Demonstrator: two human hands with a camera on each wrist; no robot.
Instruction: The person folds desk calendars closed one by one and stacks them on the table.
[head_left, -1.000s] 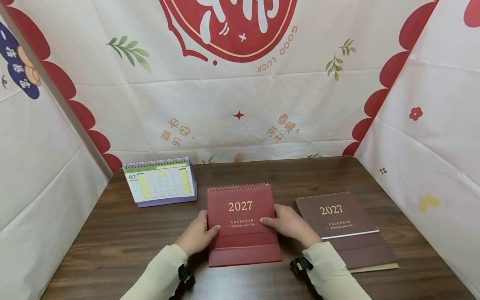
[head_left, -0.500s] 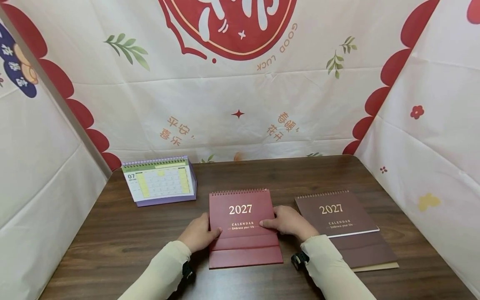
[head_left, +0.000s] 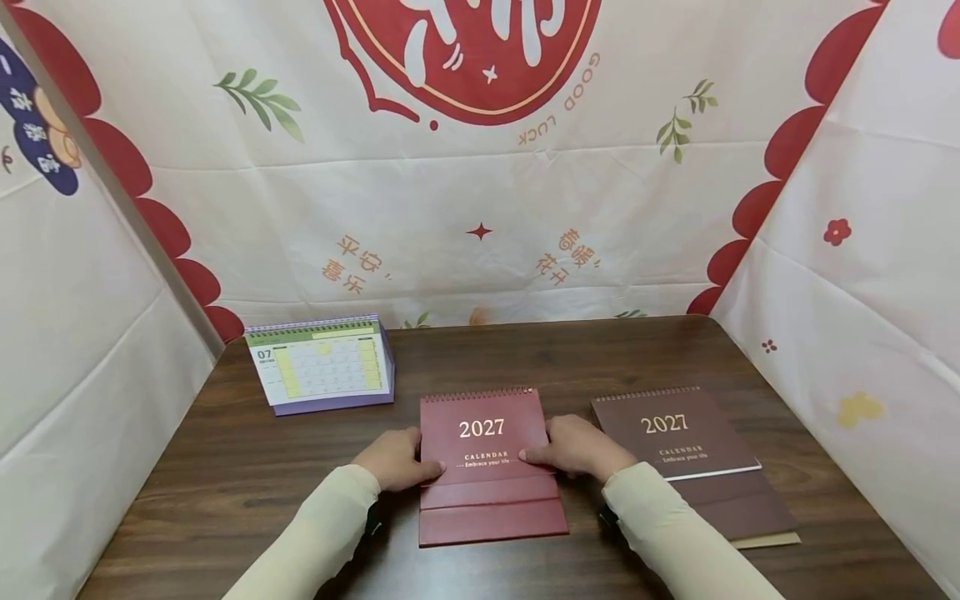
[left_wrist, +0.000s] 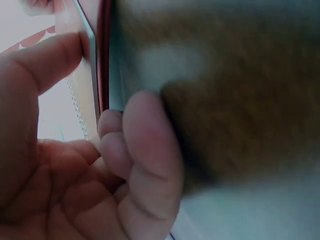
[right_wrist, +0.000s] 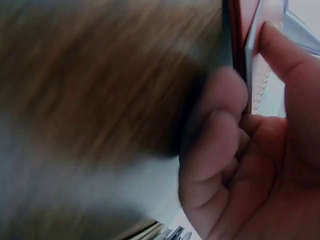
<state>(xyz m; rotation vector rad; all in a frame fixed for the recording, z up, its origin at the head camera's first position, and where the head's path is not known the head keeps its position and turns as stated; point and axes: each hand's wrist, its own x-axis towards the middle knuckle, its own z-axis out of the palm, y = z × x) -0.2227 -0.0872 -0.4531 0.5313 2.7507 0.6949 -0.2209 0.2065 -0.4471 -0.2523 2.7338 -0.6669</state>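
Observation:
A red desk calendar (head_left: pixel 486 490) marked 2027, with a spiral binding along its far edge, lies nearly flat at the middle of the table. My left hand (head_left: pixel 393 460) grips its left edge, thumb on the cover and the other fingers curled at the side. On the opposite edge my right hand (head_left: pixel 579 448) holds it the same way. Both wrist views show the calendar's edge between thumb and curled fingers: the red edge (left_wrist: pixel 104 60) in the left one, the pale page edge (right_wrist: pixel 250 60) in the right one.
A brown 2027 calendar (head_left: pixel 675 429) lies folded down at the right, close beside my right forearm. At the back left stands a white and purple desk calendar (head_left: pixel 322 367) showing 07. The wooden table (head_left: pixel 247 500) ends against a printed cloth backdrop (head_left: pixel 420 200).
The red calendar has sunk from a more raised tilt to nearly flat, its spiral edge coming lower and nearer. Both hands keep hold of it and have come down with it.

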